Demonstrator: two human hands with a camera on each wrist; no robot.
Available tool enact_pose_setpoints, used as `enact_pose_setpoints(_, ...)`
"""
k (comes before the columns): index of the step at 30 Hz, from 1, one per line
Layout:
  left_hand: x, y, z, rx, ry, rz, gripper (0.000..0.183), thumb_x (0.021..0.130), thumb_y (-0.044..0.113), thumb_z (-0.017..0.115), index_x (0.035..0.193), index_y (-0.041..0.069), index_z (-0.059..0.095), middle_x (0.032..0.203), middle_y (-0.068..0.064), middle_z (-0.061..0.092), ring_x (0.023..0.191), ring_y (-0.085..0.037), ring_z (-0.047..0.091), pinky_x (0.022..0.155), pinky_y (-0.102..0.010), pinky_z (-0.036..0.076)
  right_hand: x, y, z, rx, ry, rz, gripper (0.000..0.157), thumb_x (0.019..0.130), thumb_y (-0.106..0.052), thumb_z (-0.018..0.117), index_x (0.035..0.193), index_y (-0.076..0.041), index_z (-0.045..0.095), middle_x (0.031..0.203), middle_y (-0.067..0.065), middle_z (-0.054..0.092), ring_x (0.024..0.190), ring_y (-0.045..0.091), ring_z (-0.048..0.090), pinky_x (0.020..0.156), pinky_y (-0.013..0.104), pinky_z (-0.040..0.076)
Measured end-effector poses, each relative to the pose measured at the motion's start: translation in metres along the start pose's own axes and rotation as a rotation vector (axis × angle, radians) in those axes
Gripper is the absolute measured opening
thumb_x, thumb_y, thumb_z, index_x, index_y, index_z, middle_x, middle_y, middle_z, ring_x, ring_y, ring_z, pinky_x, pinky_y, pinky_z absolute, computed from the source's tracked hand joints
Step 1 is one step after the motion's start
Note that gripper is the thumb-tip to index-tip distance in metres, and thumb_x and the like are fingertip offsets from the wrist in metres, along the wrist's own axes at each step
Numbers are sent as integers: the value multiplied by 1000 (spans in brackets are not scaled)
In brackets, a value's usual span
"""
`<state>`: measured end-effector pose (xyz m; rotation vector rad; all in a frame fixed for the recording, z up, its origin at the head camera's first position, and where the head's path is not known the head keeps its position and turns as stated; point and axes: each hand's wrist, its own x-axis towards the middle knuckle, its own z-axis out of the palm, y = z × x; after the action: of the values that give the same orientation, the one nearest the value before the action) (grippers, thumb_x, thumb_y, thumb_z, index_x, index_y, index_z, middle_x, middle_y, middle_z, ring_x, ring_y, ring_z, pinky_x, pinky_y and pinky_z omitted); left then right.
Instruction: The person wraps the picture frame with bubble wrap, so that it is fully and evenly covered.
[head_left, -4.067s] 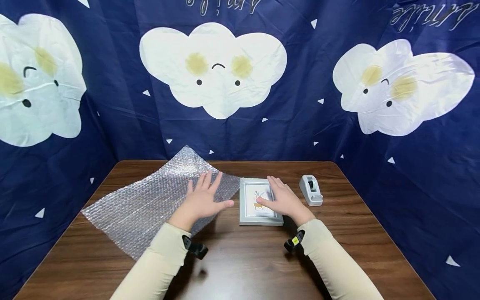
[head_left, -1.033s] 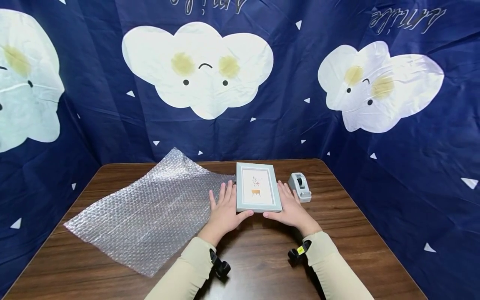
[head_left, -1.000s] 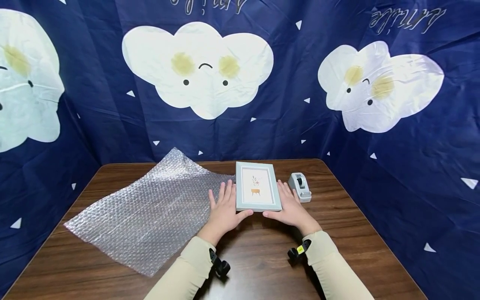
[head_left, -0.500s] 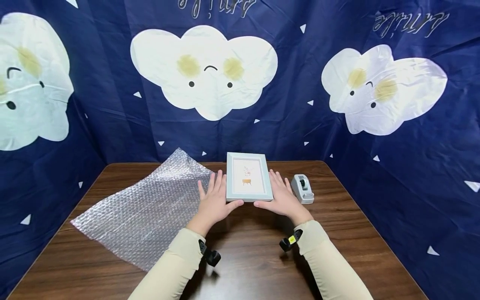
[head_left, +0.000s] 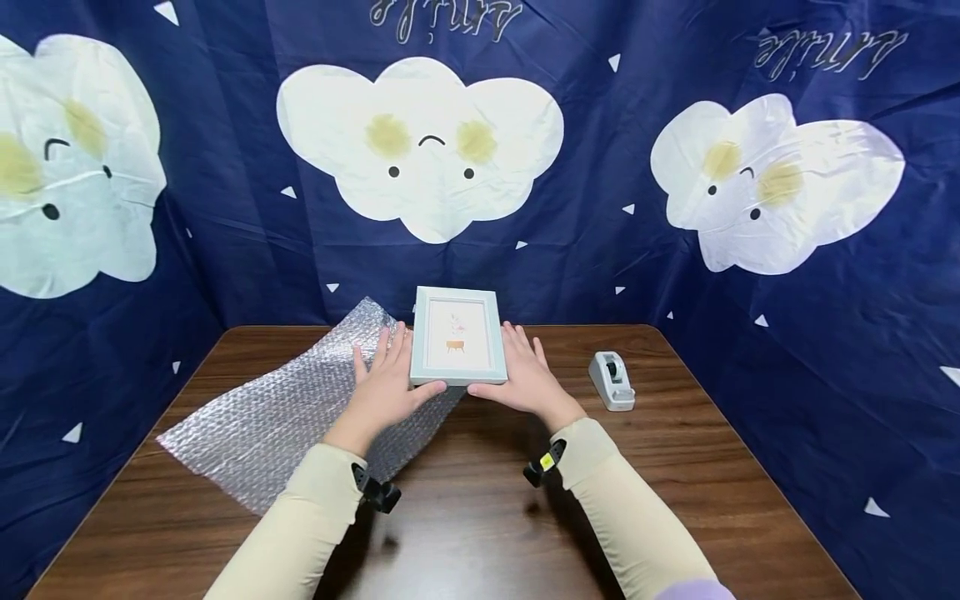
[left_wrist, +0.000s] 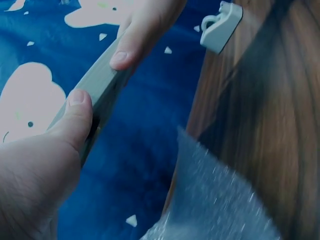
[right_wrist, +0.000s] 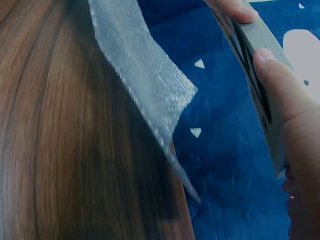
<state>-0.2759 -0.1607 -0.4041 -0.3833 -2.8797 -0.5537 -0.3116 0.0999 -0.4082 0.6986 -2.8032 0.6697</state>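
Note:
A pale blue-grey picture frame [head_left: 457, 335] with a small plant picture is held up above the table, face up and tilted towards me. My left hand [head_left: 384, 387] grips its left side, the thumb on the near edge. Opposite it, my right hand [head_left: 531, 375] holds the right side in the same way. In both wrist views the frame's edge [left_wrist: 102, 75] lies under the two thumbs, and a gap shows between frame and table. Most of the fingers under the frame are hidden. Below and to the left spreads a sheet of bubble wrap [head_left: 277, 417], partly covered by the frame and left hand.
A white tape dispenser [head_left: 612, 382] stands on the brown wooden table [head_left: 675, 483] at the back right. Behind the table hangs a dark blue curtain [head_left: 600, 275] with white clouds.
Four seconds ago the frame lay on the table with both hands open above it. Since then both hands have taken hold, lifted it and moved it left over the bubble wrap.

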Motion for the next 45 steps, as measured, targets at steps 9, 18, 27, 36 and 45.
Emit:
enact_pose_setpoints(9, -9, -38, -20, -12, 9, -16, 110, 89, 73, 55, 163, 6, 8, 169, -15, -2, 154, -36, -12, 111, -67, -22, 24, -30, 19, 5, -20, -3, 120, 78, -75, 68, 164, -17, 9, 170, 8, 10, 156, 27, 3, 121, 59, 5)
enact_pose_setpoints(18, -30, -74, -27, -10, 25, -50, 112, 89, 75, 54, 163, 4, 8, 169, -18, -2, 154, -39, -11, 110, -70, -21, 40, -57, 49, -16, -46, -40, 120, 77, -79, 65, 164, -17, 10, 170, 7, 13, 156, 27, 7, 122, 59, 8)
enact_pose_setpoints(27, -51, -107, -24, -36, 5, -64, 110, 91, 71, 56, 162, 3, 8, 169, -19, -2, 153, -44, -10, 108, -74, -18, 43, -82, 79, -55, -79, -23, 124, 77, -81, 64, 163, -9, 13, 168, 13, 18, 156, 25, 9, 123, 55, 11)
enact_pose_setpoints(36, -67, -134, -16, -8, -7, -55, 108, 91, 70, 58, 162, 3, 13, 167, -23, 6, 152, -47, -6, 108, -76, -15, 41, -96, 111, -96, -82, -11, 126, 74, -85, 62, 163, -8, 16, 167, 11, 22, 154, 32, 16, 121, 58, 15)
enact_pose_setpoints(45, -82, -149, -5, -7, -28, -64, 105, 91, 68, 58, 161, 2, 15, 166, -25, 9, 151, -50, 1, 107, -79, -11, 34, -105, 129, -109, -105, -9, 126, 75, -85, 60, 161, -3, 20, 166, 15, 23, 153, 36, 20, 121, 59, 17)
